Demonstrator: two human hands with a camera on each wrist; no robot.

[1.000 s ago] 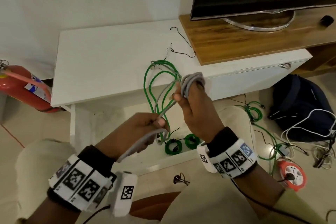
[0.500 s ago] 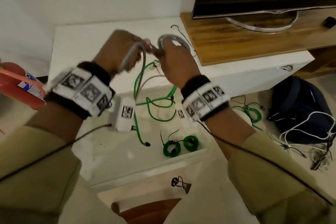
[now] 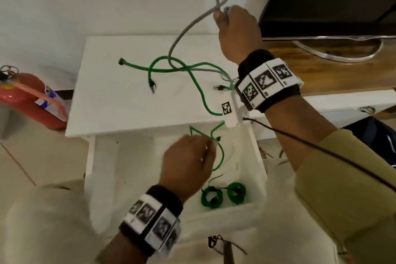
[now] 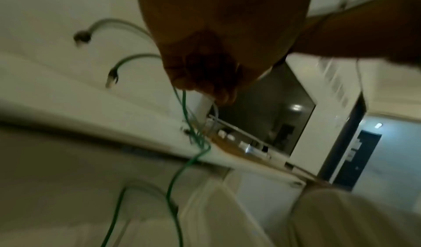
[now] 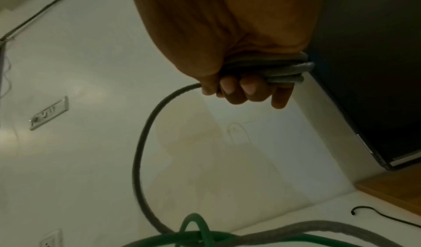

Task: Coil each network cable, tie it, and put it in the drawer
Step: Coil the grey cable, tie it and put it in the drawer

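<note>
My right hand (image 3: 233, 25) is raised high in front of the wall and grips a small coil of the grey cable (image 5: 280, 70). The rest of the grey cable (image 3: 182, 34) loops up out of the head view and runs down onto the white cabinet top (image 3: 111, 113), where it crosses a loose green cable (image 3: 192, 83). Low over the open drawer (image 3: 258, 156), my left hand (image 3: 190, 161) pinches a strand of that green cable (image 4: 177, 178). Two tied green coils (image 3: 212, 197) lie at the drawer's front.
A red fire extinguisher (image 3: 27, 96) lies on the floor to the left. At the right a TV (image 3: 332, 0) stands on a wooden top (image 3: 342, 75), with a dark bag (image 3: 381, 135) on the floor. A black tie (image 5: 387, 216) lies on the cabinet.
My right hand has lifted the grey coil much higher. My left hand has let go of the grey cable, dropped to the drawer and taken hold of the green cable.
</note>
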